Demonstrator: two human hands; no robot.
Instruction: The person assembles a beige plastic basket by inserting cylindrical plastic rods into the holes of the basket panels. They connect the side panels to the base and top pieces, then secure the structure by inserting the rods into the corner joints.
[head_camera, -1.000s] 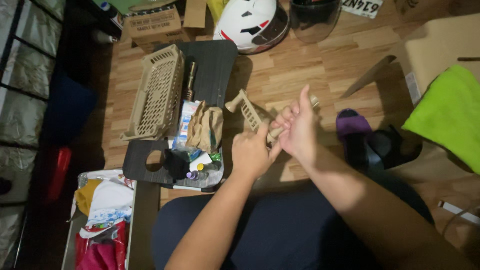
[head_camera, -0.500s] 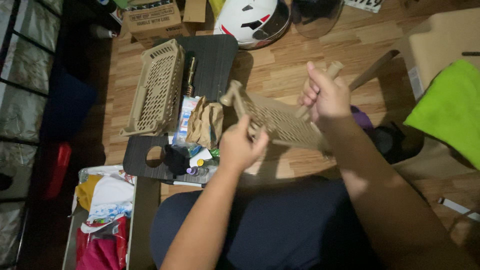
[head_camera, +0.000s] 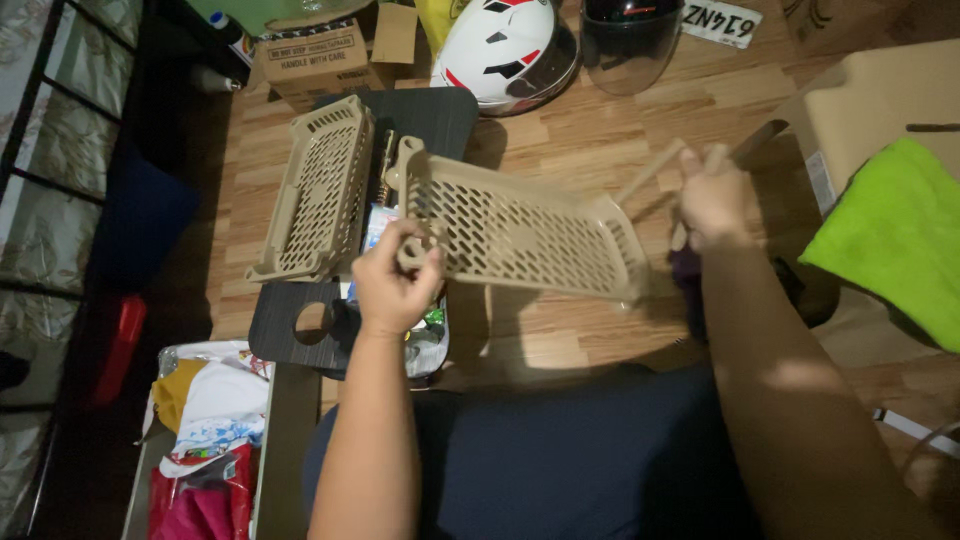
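Hands on a beige tray, held flat above the lap.

Left hand (head_camera: 397, 277) clenches the near-left corner of the perforated tray (head_camera: 520, 232); right hand (head_camera: 712, 197) is closed around thin beige rods (head_camera: 650, 172) at the tray's far-right end, though whether it also grips the tray itself I cannot tell. A second tray (head_camera: 320, 185) leans on edge to the left, against a dark board (head_camera: 300, 315) strewn with small packets (head_camera: 425, 335). Beyond, on the wood floor (head_camera: 580, 130), sit a white helmet (head_camera: 505, 45) and a cardboard box (head_camera: 320, 60); a green cloth (head_camera: 895, 235) lies to the right.
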